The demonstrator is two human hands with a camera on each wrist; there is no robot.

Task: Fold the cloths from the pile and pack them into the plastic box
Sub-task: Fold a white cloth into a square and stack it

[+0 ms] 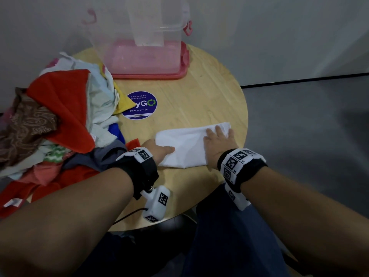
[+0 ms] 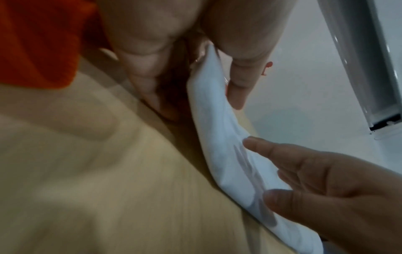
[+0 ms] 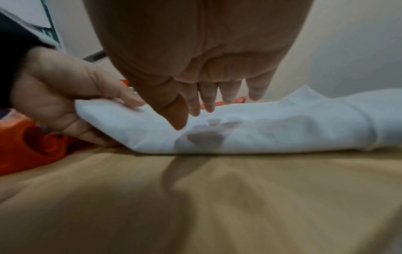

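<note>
A white cloth (image 1: 185, 145) lies folded into a long strip on the round wooden table (image 1: 199, 92). My left hand (image 1: 159, 150) pinches the strip's left end, thumb (image 2: 238, 89) on top and fingers underneath. My right hand (image 1: 217, 138) is spread flat with straight fingers (image 3: 208, 98) over the right half of the cloth (image 3: 282, 130), casting a shadow on it. The pile of cloths (image 1: 60, 116), red, brown, pale and yellow, covers the table's left side. At the back stands the clear plastic box (image 1: 139, 37) on its pink lid.
A round blue sticker (image 1: 139, 104) lies on the table between pile and box. The table's right and near edges are close to the cloth, with grey floor (image 1: 309, 126) beyond. A grey wall stands right behind the box. My legs are under the near edge.
</note>
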